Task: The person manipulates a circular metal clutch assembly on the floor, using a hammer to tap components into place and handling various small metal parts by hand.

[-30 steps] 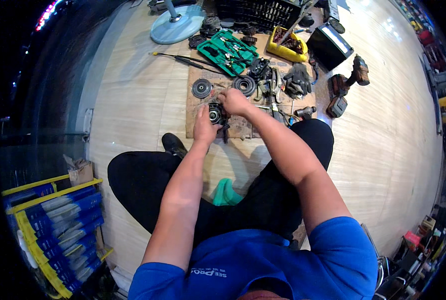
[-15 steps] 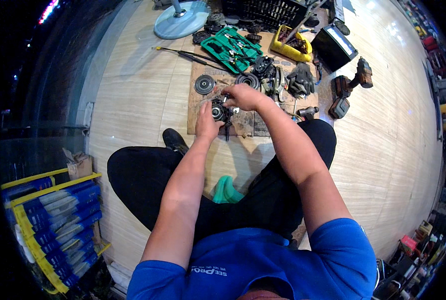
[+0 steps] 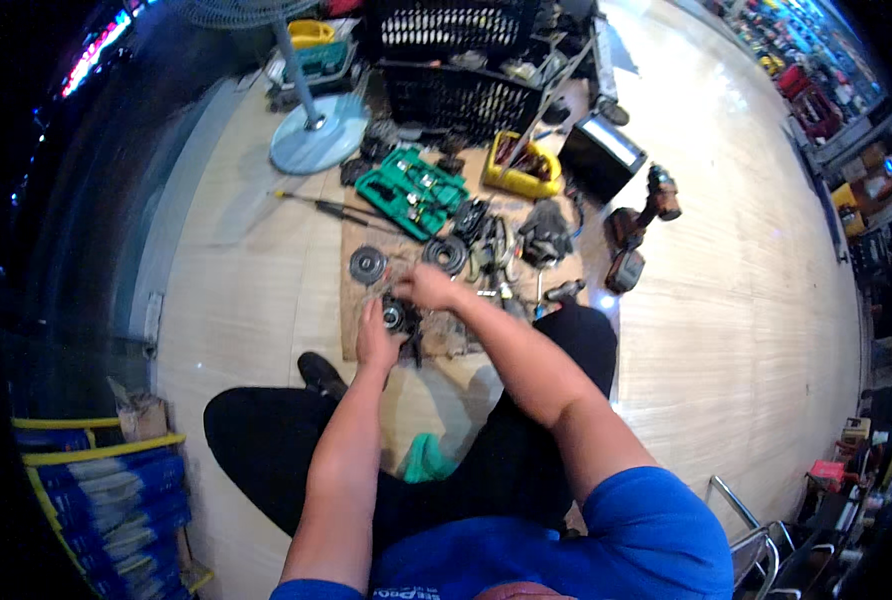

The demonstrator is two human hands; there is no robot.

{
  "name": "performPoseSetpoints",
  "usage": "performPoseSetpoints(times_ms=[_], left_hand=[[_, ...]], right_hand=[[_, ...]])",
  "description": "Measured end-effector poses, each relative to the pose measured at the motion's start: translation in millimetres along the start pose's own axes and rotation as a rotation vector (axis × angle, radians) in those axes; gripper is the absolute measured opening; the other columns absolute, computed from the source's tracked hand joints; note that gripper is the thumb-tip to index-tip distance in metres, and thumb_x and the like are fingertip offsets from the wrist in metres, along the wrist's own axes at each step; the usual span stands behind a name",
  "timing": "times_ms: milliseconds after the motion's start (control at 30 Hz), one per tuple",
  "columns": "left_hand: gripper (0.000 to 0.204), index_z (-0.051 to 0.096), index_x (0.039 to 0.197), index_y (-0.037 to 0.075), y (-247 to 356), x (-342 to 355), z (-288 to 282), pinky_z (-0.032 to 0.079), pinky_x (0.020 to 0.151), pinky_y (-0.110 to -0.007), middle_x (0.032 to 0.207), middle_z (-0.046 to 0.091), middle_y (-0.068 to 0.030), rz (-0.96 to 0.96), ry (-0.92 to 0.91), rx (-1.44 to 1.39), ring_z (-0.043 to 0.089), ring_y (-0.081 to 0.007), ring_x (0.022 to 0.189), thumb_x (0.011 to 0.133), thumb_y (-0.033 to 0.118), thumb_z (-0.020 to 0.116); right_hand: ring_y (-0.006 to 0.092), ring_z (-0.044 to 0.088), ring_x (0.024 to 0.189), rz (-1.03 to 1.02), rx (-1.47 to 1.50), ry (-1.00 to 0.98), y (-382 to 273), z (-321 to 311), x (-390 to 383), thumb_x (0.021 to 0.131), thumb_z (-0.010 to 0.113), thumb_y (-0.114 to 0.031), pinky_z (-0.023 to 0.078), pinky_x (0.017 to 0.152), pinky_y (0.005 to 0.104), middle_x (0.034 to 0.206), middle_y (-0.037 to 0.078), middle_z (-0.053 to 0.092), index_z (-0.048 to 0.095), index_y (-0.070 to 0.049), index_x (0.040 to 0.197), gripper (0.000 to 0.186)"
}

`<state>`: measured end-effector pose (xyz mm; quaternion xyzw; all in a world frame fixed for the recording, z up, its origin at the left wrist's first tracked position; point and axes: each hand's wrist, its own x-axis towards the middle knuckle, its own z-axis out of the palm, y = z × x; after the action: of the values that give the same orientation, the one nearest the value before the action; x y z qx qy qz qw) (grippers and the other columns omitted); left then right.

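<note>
On a stained cardboard sheet stands a dark round metal part (image 3: 394, 318) with a shiny ring at its middle. My left hand (image 3: 374, 342) grips its near left side, thumb and fingers around the rim. Just above its far right edge is my right hand (image 3: 428, 287), fingers bent and pinched together. Blur hides what sits between those fingertips. Beyond my left hand lies a grooved pulley (image 3: 368, 265). A second dark grooved ring (image 3: 446, 255) rests right behind my right hand.
Farther off are a green tool case (image 3: 411, 190), a yellow tray (image 3: 522, 166), a black box-shaped battery (image 3: 602, 152) and black crates (image 3: 456, 95). Dark gloves (image 3: 545, 235) and loose metal parts lie right of my hands. Cordless power tools (image 3: 626, 240) stand farther right. A fan base (image 3: 318, 135) is far left.
The view has tilted up, so everything sits lower and more of the crates and fan shows. My left hand stays on the round part; the right stays over its far edge.
</note>
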<state>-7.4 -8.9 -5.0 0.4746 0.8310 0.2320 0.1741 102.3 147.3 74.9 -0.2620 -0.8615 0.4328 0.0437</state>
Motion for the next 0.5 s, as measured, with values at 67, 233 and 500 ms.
performPoseSetpoints(times_ms=[67,233,500], left_hand=[[0.090,0.038,0.142,0.003,18.7,3.8,-2.7,0.037,0.108,-0.039,0.148,0.036,-0.0151,-0.018,-0.038,-0.035,0.040,-0.0329,0.134,0.065,0.010,0.085],[0.091,0.038,0.140,0.002,7.3,0.0,0.3,0.037,0.108,-0.039,0.146,0.038,-0.0153,-0.016,-0.004,-0.011,0.040,-0.0337,0.133,0.063,0.009,0.086],[0.093,0.038,0.142,0.004,6.2,1.2,1.4,0.035,0.111,-0.039,0.148,0.036,-0.0145,-0.031,-0.009,-0.002,0.037,-0.0322,0.136,0.063,0.009,0.086]], right_hand=[[0.0397,0.066,0.089,-0.151,-0.157,0.022,16.6,-6.6,-4.6,0.077,0.073,-0.028,0.052,0.081,0.0448,0.094,0.021,0.069,0.071,-0.006,0.103,0.034],[0.0358,0.068,0.083,0.026,-0.482,0.048,-12.2,0.5,-14.4,0.082,0.064,-0.024,0.055,0.072,0.0453,0.085,0.019,0.069,0.069,-0.003,0.088,0.023],[0.0380,0.069,0.085,0.068,-0.434,-0.049,-14.4,34.0,-11.4,0.084,0.056,-0.017,0.055,0.072,0.0482,0.091,0.023,0.069,0.062,-0.002,0.101,0.023]])
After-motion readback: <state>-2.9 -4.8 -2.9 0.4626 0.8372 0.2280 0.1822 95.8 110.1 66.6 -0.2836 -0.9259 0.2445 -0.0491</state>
